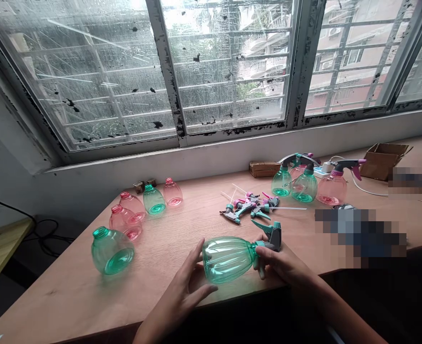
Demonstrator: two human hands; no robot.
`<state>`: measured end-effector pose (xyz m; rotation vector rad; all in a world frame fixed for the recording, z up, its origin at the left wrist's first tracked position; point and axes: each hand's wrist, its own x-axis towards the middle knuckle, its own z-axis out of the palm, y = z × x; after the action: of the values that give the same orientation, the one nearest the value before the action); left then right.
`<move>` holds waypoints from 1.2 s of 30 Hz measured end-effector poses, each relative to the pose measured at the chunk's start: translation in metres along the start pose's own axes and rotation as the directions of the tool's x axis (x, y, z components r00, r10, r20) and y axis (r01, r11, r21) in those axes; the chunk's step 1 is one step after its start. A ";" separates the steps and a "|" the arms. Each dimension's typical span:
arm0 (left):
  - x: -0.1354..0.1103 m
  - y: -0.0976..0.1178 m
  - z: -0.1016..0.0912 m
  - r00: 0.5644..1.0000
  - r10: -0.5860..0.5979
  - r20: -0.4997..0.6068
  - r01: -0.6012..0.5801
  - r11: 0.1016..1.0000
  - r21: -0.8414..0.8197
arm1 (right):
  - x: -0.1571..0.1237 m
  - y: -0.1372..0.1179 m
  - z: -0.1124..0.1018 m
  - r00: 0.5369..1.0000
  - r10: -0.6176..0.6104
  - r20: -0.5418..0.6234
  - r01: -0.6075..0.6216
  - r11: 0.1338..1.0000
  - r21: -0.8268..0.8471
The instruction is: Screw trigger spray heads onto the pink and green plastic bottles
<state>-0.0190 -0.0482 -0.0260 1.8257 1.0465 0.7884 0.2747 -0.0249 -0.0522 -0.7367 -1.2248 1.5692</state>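
Observation:
I hold a green plastic spray bottle (227,258) on its side near the table's front edge. My left hand (187,286) cups the bottle's base, fingers curled round it. My right hand (280,263) grips the neck, where a grey and teal trigger sprayer head (271,231) sits on the bottle. A pile of loose trigger sprayer heads (248,208) with thin dip tubes lies on the wooden table (182,229) just beyond the bottle.
Several capless green and pink bottles (132,220) stand and lie at the left. Three assembled spray bottles (304,184) stand at the back right, beside a small brown box (264,168), an open cardboard box (383,160) and a white cable. A window runs behind.

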 end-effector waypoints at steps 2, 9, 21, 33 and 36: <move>-0.001 0.003 0.001 1.000 0.005 -0.004 -0.005 1.000 0.016 | 0.000 0.001 0.000 1.000 -0.021 -0.002 0.021 0.999 -0.034; -0.001 -0.008 -0.005 0.999 0.004 0.033 -0.006 0.999 0.042 | -0.001 0.004 0.002 0.999 -0.042 -0.001 0.042 0.996 -0.083; 0.000 0.002 -0.002 0.999 0.003 0.041 0.000 0.998 -0.057 | -0.002 0.001 0.002 0.998 -0.046 -0.040 0.041 0.992 -0.123; 0.001 0.001 -0.003 1.000 0.019 -0.022 -0.018 0.998 0.068 | -0.002 0.003 0.002 0.999 -0.040 0.003 0.040 0.994 -0.100; 0.001 0.001 -0.002 0.999 0.037 -0.014 -0.036 0.998 0.056 | -0.002 0.002 0.002 0.999 -0.032 0.005 0.032 0.994 -0.108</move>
<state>-0.0193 -0.0472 -0.0239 1.8936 1.0570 0.8023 0.2725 -0.0274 -0.0538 -0.7801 -1.3258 1.4874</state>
